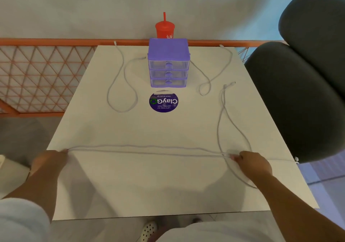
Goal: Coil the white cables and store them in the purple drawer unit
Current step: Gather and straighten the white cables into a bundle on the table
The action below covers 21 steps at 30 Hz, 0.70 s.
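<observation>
Ahead of both hands, midway between them, a round purple sticker [163,101] lies on the white table [149,185]. Its writing faces away from us. We read "ClayGo" in large white letters and "Clean as you go" in small print, while the other small lines are too fine for us to read with certainty. Just beyond the sticker stands the purple drawer unit [168,62], its three clear drawers closed. Behind it is a red cup [165,30] with a straw. The unit hides the cup's lower part, so only a scrap of white script shows, which we cannot read.

Our left hand [49,160] sits at the table's edge, fingers curled, pinching the folded end of a white cable [145,149]. Our right hand [252,164] pinches the same cable's strands at its fingertips. Between the hands the cable runs doubled and nearly straight, and we cannot tell whether it touches the table. Past the right hand it goes slack: one loop climbs ahead of that hand to two plugs, and another curls back beside the wrist, which covers part of it.

A second cable [119,85] lies looped well ahead of the left hand, and a third cable [212,77] well ahead of the right hand, one on each side of the unit. Outward from the right hand, a dark chair [298,92] is cut off by the frame
</observation>
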Tool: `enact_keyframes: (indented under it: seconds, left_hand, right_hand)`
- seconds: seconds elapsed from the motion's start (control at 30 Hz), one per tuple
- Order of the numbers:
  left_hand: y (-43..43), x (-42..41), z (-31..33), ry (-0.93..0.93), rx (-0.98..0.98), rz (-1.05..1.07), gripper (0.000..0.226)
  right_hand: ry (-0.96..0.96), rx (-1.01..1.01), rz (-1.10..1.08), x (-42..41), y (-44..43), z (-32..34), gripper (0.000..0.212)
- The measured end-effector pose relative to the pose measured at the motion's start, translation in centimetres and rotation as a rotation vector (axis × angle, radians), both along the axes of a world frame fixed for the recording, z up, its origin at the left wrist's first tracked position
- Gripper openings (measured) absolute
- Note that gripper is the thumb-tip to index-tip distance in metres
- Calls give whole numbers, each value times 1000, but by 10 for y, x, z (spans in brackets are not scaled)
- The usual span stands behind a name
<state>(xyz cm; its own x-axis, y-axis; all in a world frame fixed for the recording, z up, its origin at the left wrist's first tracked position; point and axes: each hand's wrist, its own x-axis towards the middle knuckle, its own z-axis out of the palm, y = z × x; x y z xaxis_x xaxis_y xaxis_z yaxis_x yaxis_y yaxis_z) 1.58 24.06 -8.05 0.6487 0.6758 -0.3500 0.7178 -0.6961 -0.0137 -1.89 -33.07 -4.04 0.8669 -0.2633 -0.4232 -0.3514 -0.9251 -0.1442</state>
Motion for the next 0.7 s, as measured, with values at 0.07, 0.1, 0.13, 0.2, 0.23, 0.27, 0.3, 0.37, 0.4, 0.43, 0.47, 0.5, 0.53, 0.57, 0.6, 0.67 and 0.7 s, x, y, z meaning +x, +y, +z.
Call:
enact_keyframes:
  seconds: [0.07, 0.1, 0.13, 0.2, 0.23, 0.27, 0.3, 0.37, 0.4, 0.43, 0.47, 0.5, 0.53, 0.57, 0.6, 0.67, 0.7]
  left_hand:
    - [0, 0, -1, -21, -25, 31, 57]
    - [-1, -1, -1, -30, -30, 35, 58]
    - [-1, -1, -2, -41, -31, 37, 58]
    - [-1, -3, -3, -50, -26, 35, 58]
    - [-1, -4, -5, -57, -29, 40, 58]
    - [1, -3, -6, -62, -39, 49, 59]
    - [3, -3, -9, -64, -51, 58, 59]
    - [8, -1, -14, -68, -81, 69, 60]
    - [10, 0, -14, -68, -98, 81, 60]
    - [11, 1, -16, -66, -110, 94, 60]
    - [12, 2, -17, -66, -121, 112, 60]
    - [16, 3, -21, -66, -131, 126, 60]
    - [22, 6, -25, -62, -149, 142, 61]
    - [30, 9, -35, -63, -166, 147, 61]
    - [44, 13, -51, -56, -172, 157, 61]
    - [66, 21, -78, -51, -173, 187, 61]
    - [71, 23, -84, -53, -177, 192, 60]
  right_hand:
    - [-14, -9, -14, -2, -4, -1, 39]
    - [-2, -12, -7, 0, -6, 1, 40]
    - [15, -17, 3, 3, -8, 3, 42]
    - [35, 4, 15, 9, -13, 10, 41]
    - [22, 44, 12, 13, -17, 14, 39]
    - [2, 93, 12, 17, -22, 19, 36]
    - [-18, 139, 24, 21, -27, 25, 32]
    - [-14, 186, 75, 30, -38, 41, 21]
    - [6, 183, 100, 34, -43, 50, 19]
    - [27, 176, 110, 38, -48, 59, 18]
    - [40, 176, 105, 41, -54, 69, 18]
    - [39, 182, 88, 43, -61, 78, 17]
    - [23, 184, 73, 44, -68, 87, 16]
    - [1, 188, 62, 45, -75, 95, 16]
    - [-13, 196, 52, 45, -80, 102, 15]
    - [-12, 216, 45, 45, -88, 110, 13]
    - [-6, 211, 52, 44, -90, 112, 14]
